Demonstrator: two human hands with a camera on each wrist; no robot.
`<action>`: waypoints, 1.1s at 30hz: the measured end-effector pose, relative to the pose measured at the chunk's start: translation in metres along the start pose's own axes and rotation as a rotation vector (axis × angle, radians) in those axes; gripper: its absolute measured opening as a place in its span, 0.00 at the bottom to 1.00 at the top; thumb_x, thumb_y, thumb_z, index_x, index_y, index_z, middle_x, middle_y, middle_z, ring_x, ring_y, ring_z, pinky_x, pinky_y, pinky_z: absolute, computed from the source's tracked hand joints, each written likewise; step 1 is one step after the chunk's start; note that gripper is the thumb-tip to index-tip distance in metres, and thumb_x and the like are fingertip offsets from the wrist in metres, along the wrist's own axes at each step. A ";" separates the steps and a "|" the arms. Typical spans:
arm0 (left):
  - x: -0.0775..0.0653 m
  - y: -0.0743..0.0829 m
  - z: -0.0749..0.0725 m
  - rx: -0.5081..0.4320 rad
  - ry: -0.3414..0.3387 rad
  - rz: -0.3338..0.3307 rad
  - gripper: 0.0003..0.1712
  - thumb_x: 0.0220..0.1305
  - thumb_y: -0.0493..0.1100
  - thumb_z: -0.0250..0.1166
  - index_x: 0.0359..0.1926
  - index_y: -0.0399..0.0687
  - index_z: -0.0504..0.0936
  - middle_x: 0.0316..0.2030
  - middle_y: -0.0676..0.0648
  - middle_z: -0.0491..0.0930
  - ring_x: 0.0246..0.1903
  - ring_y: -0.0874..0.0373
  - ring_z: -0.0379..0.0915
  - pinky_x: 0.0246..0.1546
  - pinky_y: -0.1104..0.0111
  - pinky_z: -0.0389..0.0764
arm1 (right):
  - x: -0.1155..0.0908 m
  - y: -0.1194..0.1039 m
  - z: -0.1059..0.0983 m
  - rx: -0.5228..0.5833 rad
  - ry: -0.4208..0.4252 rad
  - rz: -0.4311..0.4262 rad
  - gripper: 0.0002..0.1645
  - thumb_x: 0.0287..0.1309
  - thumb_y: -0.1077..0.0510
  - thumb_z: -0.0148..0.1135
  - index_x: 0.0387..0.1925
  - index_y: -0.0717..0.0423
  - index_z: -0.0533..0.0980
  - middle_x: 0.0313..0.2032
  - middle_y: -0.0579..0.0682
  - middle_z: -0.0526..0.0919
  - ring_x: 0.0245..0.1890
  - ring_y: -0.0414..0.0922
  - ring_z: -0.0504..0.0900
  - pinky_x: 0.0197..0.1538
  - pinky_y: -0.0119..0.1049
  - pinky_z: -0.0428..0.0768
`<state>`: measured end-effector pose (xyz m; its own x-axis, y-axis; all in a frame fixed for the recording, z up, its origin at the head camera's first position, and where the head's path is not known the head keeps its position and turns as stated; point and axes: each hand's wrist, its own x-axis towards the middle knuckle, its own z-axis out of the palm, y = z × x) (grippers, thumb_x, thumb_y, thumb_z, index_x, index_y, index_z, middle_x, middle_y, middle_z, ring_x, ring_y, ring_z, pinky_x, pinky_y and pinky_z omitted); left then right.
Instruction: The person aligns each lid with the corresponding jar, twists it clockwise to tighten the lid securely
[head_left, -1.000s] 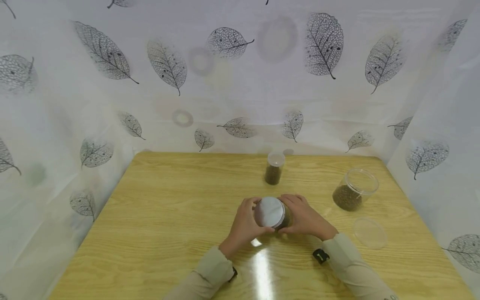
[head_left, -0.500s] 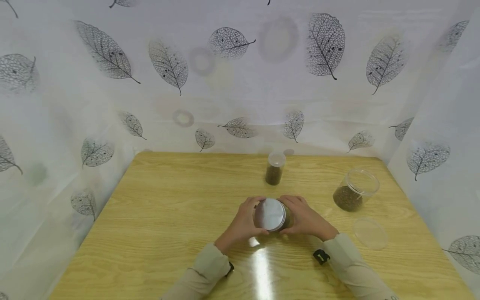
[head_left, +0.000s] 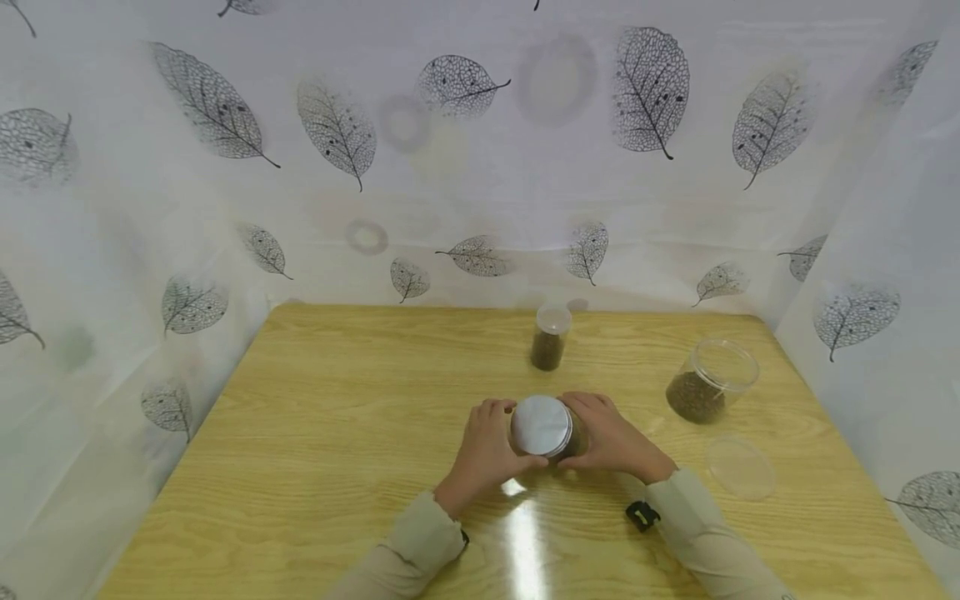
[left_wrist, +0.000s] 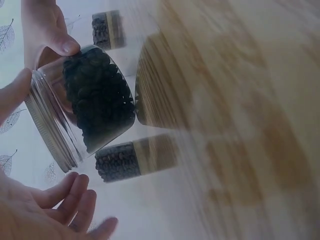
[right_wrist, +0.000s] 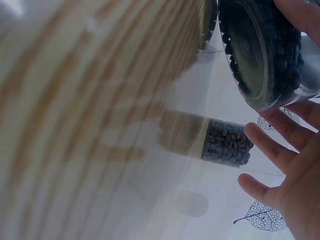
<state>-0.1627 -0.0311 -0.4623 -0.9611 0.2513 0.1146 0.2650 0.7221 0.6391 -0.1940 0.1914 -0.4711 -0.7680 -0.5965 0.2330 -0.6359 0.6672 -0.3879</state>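
Observation:
A clear jar of dark beans (left_wrist: 100, 95) with a silver screw lid (head_left: 542, 425) is tilted towards my left over the table's middle. My right hand (head_left: 611, 437) grips the jar's body, its thumb and fingers on opposite sides. The jar's underside faces the right wrist camera; whether its lower edge touches the table I cannot tell. My left hand (head_left: 487, 454) is around the lid, its thumb at the lid's rim. In the left wrist view its other fingers (left_wrist: 82, 210) are spread loosely, a little apart from the lid.
A small capped bottle (head_left: 548, 346) part full of dark beans stands behind the hands. To the right is a wide lidless jar (head_left: 696, 396) with dark contents, and a clear disc-shaped lid (head_left: 741, 467) lies before it. Leaf-printed curtains (head_left: 480, 183) surround the wooden table (head_left: 337, 433).
My left hand turned at the lid, then its fingers drew slightly left, away from the rim. My right hand and the jar stay nearly in place.

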 end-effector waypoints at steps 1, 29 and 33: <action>0.000 0.001 0.000 -0.015 0.002 0.001 0.50 0.38 0.60 0.76 0.59 0.42 0.67 0.53 0.43 0.70 0.55 0.47 0.64 0.55 0.54 0.72 | 0.000 0.000 0.000 -0.001 0.001 0.000 0.55 0.28 0.44 0.80 0.59 0.62 0.67 0.56 0.59 0.74 0.58 0.56 0.72 0.60 0.60 0.64; 0.011 -0.017 -0.011 -0.117 -0.084 0.288 0.49 0.37 0.46 0.80 0.62 0.48 0.67 0.58 0.48 0.69 0.57 0.51 0.64 0.56 0.55 0.72 | -0.001 0.000 -0.006 0.040 0.017 -0.040 0.55 0.23 0.45 0.82 0.58 0.56 0.69 0.57 0.55 0.75 0.59 0.54 0.71 0.61 0.58 0.63; 0.012 -0.019 -0.010 -0.101 -0.120 0.290 0.49 0.37 0.43 0.79 0.63 0.49 0.65 0.60 0.49 0.68 0.57 0.52 0.63 0.56 0.57 0.72 | -0.001 0.000 -0.005 0.012 0.026 -0.064 0.54 0.22 0.46 0.83 0.57 0.56 0.69 0.56 0.55 0.75 0.58 0.54 0.71 0.60 0.57 0.64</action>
<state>-0.1795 -0.0481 -0.4652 -0.8289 0.5159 0.2163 0.5118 0.5432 0.6656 -0.1936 0.1940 -0.4667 -0.7276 -0.6258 0.2811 -0.6830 0.6224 -0.3823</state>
